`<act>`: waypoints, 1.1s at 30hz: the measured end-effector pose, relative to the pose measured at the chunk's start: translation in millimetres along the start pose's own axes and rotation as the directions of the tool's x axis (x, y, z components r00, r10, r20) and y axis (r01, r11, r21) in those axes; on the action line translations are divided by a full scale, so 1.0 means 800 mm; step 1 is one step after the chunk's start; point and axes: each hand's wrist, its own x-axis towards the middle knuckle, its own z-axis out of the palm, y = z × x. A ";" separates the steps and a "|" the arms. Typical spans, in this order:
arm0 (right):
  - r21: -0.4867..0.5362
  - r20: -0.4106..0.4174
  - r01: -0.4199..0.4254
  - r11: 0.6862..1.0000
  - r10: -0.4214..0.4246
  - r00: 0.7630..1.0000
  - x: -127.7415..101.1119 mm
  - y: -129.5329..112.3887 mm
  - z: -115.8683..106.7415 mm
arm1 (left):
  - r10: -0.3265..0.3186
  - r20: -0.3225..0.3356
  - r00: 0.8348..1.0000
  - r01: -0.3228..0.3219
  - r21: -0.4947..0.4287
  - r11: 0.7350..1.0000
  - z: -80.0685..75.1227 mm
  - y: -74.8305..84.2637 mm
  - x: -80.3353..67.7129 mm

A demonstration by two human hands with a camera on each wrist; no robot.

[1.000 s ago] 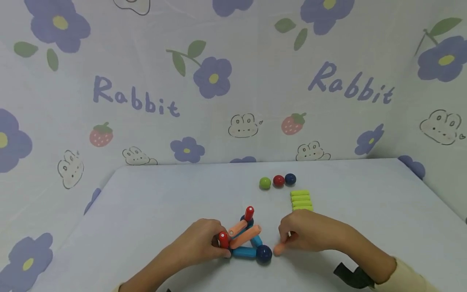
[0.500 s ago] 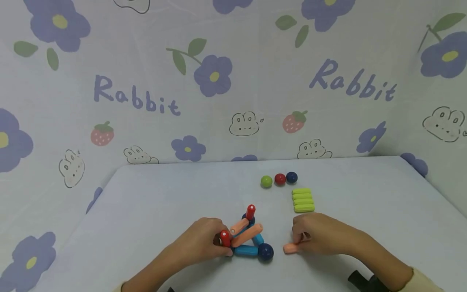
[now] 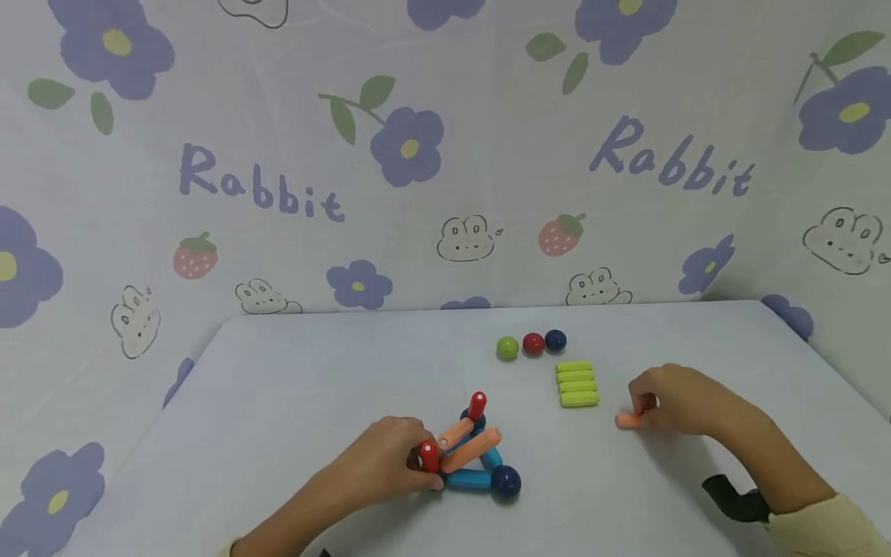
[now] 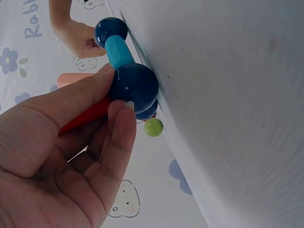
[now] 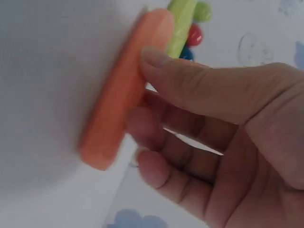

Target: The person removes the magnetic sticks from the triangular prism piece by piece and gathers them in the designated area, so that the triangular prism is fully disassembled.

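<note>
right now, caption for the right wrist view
Right hand pinching an orange plastic rod against the white table.

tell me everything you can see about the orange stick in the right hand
The orange stick is a short, smooth rod with rounded ends, plain matte orange, plastic by the look of it. It lies flat on the pale table, to the right of the stack of green sticks and apart from it. The right hand pinches it, thumb on top, fingers underneath.

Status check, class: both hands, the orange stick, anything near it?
Left hand grips the stick-and-ball frame. Right hand pinches the orange stick on the table. Green sticks alongside, apart.
</note>
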 end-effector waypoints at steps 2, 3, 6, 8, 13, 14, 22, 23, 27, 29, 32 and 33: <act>-0.042 -0.042 0.002 0.999 -0.004 0.999 0.010 0.011 -0.001 | 0.005 -0.005 1.000 -0.005 0.003 1.000 -0.001 -0.001 -0.001; -0.061 -0.061 0.000 0.998 -0.003 0.998 0.016 0.015 -0.001 | 0.004 -0.007 1.000 -0.004 0.002 1.000 -0.001 -0.001 -0.002; -0.095 -0.112 -0.013 0.995 0.003 0.994 0.033 0.025 -0.001 | 0.002 -0.009 1.000 -0.002 -0.001 1.000 -0.001 -0.002 -0.003; -0.097 -0.137 -0.033 0.995 0.020 0.990 0.042 0.030 -0.001 | -0.003 -0.007 1.000 0.003 -0.006 1.000 -0.001 -0.002 -0.003; -0.078 -0.163 -0.080 0.994 0.066 0.984 0.054 0.038 -0.002 | -0.001 -0.003 1.000 0.001 -0.010 1.000 -0.001 -0.001 -0.001; -0.079 -0.164 -0.080 0.994 0.067 0.984 0.055 0.039 -0.003 | -0.001 -0.002 1.000 0.000 -0.011 1.000 -0.001 -0.001 -0.001; -0.097 -0.166 -0.072 0.993 0.055 0.985 0.064 0.039 -0.004 | -0.007 -0.002 1.000 0.007 -0.003 1.000 -0.003 0.000 -0.001; -0.097 -0.164 -0.071 0.993 0.055 0.985 0.065 0.039 -0.004 | -0.011 0.000 1.000 0.011 -0.003 1.000 -0.003 0.000 -0.001; -0.094 -0.154 -0.074 0.993 0.059 0.986 0.065 0.037 -0.006 | -0.027 0.005 1.000 0.027 -0.011 1.000 -0.001 0.001 -0.001; -0.083 -0.160 -0.068 0.994 0.054 0.986 0.066 0.033 -0.009 | -0.031 0.004 1.000 0.031 -0.013 0.999 0.000 0.001 0.000; -0.033 -0.166 -0.037 0.999 0.031 0.986 0.068 0.016 -0.014 | -0.031 0.002 1.000 0.031 -0.013 0.999 0.000 0.001 -0.001; -0.011 -0.162 -0.019 1.000 0.017 0.987 0.070 0.009 -0.014 | -0.032 0.003 0.999 0.033 -0.014 0.999 0.000 0.001 -0.001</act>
